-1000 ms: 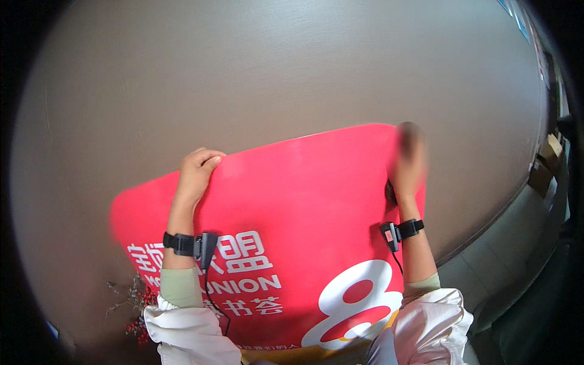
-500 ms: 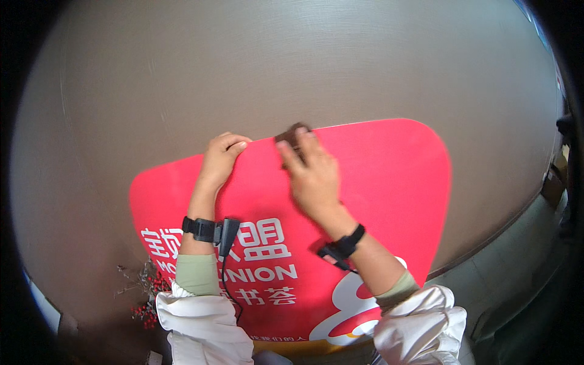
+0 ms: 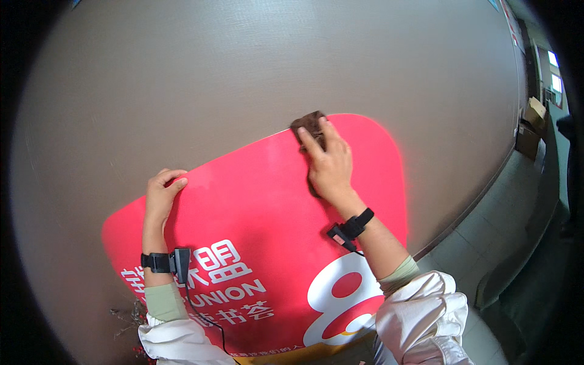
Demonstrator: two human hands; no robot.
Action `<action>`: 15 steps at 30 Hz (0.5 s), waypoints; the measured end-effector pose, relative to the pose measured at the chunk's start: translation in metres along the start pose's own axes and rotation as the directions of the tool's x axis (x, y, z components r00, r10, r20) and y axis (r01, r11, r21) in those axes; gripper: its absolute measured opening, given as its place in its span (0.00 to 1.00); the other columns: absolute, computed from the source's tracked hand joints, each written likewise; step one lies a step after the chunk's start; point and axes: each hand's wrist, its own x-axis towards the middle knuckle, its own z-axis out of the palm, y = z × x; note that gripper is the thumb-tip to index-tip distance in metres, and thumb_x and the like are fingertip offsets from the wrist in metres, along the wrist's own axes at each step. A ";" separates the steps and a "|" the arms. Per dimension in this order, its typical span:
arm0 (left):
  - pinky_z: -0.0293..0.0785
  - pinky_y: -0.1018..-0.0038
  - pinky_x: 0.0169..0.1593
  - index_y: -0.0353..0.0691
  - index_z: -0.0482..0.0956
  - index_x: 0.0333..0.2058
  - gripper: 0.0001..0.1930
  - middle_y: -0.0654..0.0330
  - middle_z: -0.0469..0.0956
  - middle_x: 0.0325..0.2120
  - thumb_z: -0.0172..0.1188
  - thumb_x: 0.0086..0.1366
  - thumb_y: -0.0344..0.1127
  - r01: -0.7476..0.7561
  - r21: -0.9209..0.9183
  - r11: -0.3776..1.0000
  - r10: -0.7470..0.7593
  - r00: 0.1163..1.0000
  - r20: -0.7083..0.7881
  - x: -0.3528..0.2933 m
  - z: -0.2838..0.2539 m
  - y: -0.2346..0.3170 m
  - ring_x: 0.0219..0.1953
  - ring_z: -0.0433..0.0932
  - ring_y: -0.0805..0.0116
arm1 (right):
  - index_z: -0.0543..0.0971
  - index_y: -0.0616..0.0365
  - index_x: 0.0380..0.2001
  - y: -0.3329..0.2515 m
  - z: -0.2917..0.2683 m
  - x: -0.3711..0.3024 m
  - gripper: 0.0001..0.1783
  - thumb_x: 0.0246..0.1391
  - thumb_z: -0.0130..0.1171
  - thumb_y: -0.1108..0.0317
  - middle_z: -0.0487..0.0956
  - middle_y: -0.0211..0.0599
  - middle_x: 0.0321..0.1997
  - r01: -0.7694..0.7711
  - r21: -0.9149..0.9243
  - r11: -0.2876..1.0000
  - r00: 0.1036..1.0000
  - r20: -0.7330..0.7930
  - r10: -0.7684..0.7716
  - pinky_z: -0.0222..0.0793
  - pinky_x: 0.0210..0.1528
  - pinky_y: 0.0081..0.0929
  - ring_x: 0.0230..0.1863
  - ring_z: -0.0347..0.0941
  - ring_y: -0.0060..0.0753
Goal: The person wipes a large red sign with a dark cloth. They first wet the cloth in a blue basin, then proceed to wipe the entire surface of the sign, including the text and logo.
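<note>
A large red signboard [image 3: 243, 194] with rounded corners and white lettering stands upright before me. My left hand [image 3: 164, 194] grips its top edge on the left side, fingers over the rim and thumb in front. A dark brown cloth [image 3: 309, 126] lies under my right hand [image 3: 331, 164], whose fingers press it against the top edge nearer the right corner. Part of the cloth hangs below the palm on the board's face. Black straps with small devices and cables circle both wrists.
Behind the board rises a brown-grey wall [image 3: 213, 79]. Cardboard boxes [image 3: 530, 137] stand at the far right, past a tiled floor [image 3: 480, 225]. Dry twigs [image 3: 129, 316] with red berries poke out at the lower left. A dark green covered surface lies at right.
My view has turned to the right, and the board appears more tilted. The right hand has moved the cloth rightward along the top edge, farther from the left hand, which still grips the edge.
</note>
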 end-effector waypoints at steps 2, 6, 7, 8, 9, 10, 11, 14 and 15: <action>0.70 0.77 0.43 0.32 0.84 0.36 0.08 0.63 0.78 0.30 0.64 0.57 0.25 0.012 -0.034 0.999 -0.012 1.000 -0.002 0.000 0.000 -0.001 0.35 0.75 0.73 | 0.76 0.41 0.56 0.032 -0.004 -0.003 0.28 0.50 0.54 0.75 0.66 0.52 0.65 -0.070 -0.031 0.997 0.996 -0.050 0.068 0.62 0.60 0.46 0.63 0.65 0.51; 0.69 0.78 0.43 0.31 0.84 0.35 0.07 0.63 0.77 0.30 0.64 0.57 0.24 0.044 -0.064 0.997 -0.044 0.999 0.007 0.001 0.001 -0.002 0.35 0.74 0.73 | 0.75 0.42 0.57 0.088 -0.003 -0.027 0.28 0.51 0.55 0.74 0.67 0.52 0.63 -0.255 -0.063 0.965 0.960 -0.138 0.245 0.64 0.59 0.48 0.61 0.65 0.56; 0.68 0.79 0.43 0.31 0.84 0.35 0.07 0.63 0.77 0.30 0.64 0.57 0.24 0.043 -0.046 0.998 -0.043 0.999 0.000 0.002 0.001 -0.002 0.35 0.74 0.74 | 0.72 0.41 0.59 0.103 -0.003 -0.035 0.29 0.53 0.54 0.73 0.65 0.51 0.65 -0.308 -0.053 0.950 0.944 -0.138 0.299 0.63 0.60 0.50 0.62 0.64 0.55; 0.69 0.80 0.42 0.33 0.84 0.35 0.07 0.66 0.78 0.29 0.63 0.57 0.24 0.039 -0.038 0.998 -0.040 0.999 -0.014 0.001 0.002 -0.003 0.34 0.74 0.75 | 0.70 0.40 0.61 0.118 -0.003 -0.044 0.30 0.54 0.53 0.73 0.64 0.51 0.65 -0.391 -0.070 0.918 0.919 -0.081 0.386 0.62 0.60 0.50 0.63 0.63 0.55; 0.69 0.80 0.42 0.33 0.84 0.35 0.07 0.66 0.78 0.29 0.64 0.57 0.24 0.041 -0.056 0.998 -0.041 0.999 -0.005 0.002 0.002 -0.003 0.34 0.74 0.75 | 0.69 0.40 0.62 0.132 -0.003 -0.053 0.29 0.55 0.52 0.72 0.63 0.51 0.66 -0.432 -0.116 0.894 0.902 -0.075 0.426 0.61 0.61 0.51 0.64 0.62 0.55; 0.69 0.80 0.42 0.33 0.84 0.35 0.07 0.66 0.78 0.29 0.64 0.57 0.25 0.042 -0.072 0.997 -0.042 0.999 0.003 0.001 0.001 -0.004 0.34 0.74 0.75 | 0.67 0.40 0.63 0.144 -0.004 -0.061 0.29 0.57 0.51 0.71 0.62 0.51 0.66 -0.470 -0.162 0.867 0.882 -0.069 0.466 0.61 0.61 0.52 0.65 0.61 0.55; 0.69 0.80 0.42 0.33 0.84 0.35 0.07 0.66 0.78 0.29 0.64 0.57 0.25 0.043 -0.077 0.996 -0.043 0.999 0.004 0.001 0.001 -0.004 0.34 0.74 0.75 | 0.67 0.40 0.63 0.151 -0.004 -0.073 0.28 0.58 0.50 0.69 0.62 0.51 0.66 -0.525 -0.159 0.836 0.851 -0.079 0.519 0.60 0.61 0.52 0.65 0.61 0.55; 0.69 0.80 0.41 0.32 0.84 0.36 0.07 0.66 0.78 0.28 0.64 0.57 0.25 0.043 -0.015 0.999 -0.044 0.999 -0.020 0.002 0.002 -0.005 0.33 0.74 0.75 | 0.67 0.41 0.63 0.165 -0.006 -0.107 0.25 0.62 0.47 0.66 0.61 0.50 0.67 -0.688 -0.091 0.720 0.726 -0.105 0.680 0.59 0.63 0.50 0.65 0.60 0.57; 0.69 0.80 0.41 0.32 0.84 0.36 0.07 0.66 0.78 0.28 0.64 0.57 0.25 0.036 -0.029 0.999 -0.036 0.999 -0.012 0.002 0.002 -0.005 0.33 0.74 0.75 | 0.67 0.42 0.63 0.168 -0.008 -0.116 0.25 0.62 0.46 0.65 0.61 0.50 0.67 -0.747 -0.033 0.664 0.663 -0.100 0.742 0.59 0.64 0.49 0.65 0.60 0.57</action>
